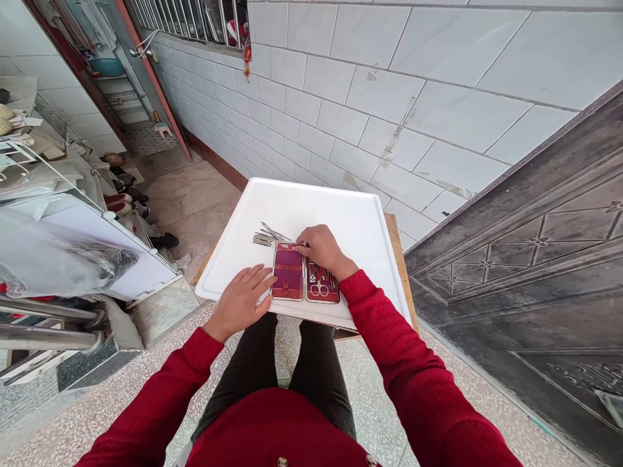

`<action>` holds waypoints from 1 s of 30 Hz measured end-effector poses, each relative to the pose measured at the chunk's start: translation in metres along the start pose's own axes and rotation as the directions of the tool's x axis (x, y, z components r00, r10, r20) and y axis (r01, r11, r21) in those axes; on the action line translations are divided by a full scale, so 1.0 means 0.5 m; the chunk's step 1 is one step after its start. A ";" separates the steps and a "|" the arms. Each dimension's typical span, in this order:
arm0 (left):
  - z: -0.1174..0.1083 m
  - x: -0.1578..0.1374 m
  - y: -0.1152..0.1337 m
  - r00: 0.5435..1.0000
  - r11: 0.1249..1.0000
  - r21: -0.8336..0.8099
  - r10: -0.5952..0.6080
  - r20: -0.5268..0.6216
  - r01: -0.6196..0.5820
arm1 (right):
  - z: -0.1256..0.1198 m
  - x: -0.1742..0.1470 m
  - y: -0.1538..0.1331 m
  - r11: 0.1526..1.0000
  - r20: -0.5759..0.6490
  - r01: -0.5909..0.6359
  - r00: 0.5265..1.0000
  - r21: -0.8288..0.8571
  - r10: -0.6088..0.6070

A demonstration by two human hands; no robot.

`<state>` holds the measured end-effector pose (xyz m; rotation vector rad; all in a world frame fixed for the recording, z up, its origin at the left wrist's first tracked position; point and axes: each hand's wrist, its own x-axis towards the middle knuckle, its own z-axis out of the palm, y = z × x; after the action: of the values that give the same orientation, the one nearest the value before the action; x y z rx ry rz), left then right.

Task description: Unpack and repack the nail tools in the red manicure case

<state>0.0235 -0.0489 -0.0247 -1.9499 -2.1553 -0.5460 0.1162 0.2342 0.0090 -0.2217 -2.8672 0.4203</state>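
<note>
An open manicure case [288, 285] lies flat on the white tabletop. Its left half has a purple lining with a row of red elastic loops. The right half holds small scissors [319, 290] and other metal tools in slots. My left hand [246, 295] rests at the case's left edge, fingers stretched out and flat. Over the top of the right half, my right hand [320, 248] has its fingers pinched together; a bit of metal shows at the fingertips, its kind hidden. Just beyond the case lie several loose metal grooming tools [272, 231] and a nail clipper [263, 240].
The white table [311, 201] has a raised rim and stands near a tiled wall [311, 104]. A dark carved metal door [525, 272] is at the right. Shelves with plastic-wrapped items [73, 240] and several shoes [121, 201] are at the left.
</note>
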 end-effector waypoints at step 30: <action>-0.008 0.161 -0.037 0.994 0.991 0.080 -0.100 -0.047 0.103 | 0.003 -0.003 -0.031 0.991 -0.031 -0.135 0.991 -0.020 0.134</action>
<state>-0.0051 0.0221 0.0063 -1.7782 -2.2232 -0.5020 0.1156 0.2187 0.0118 -0.4233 -2.8392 0.4069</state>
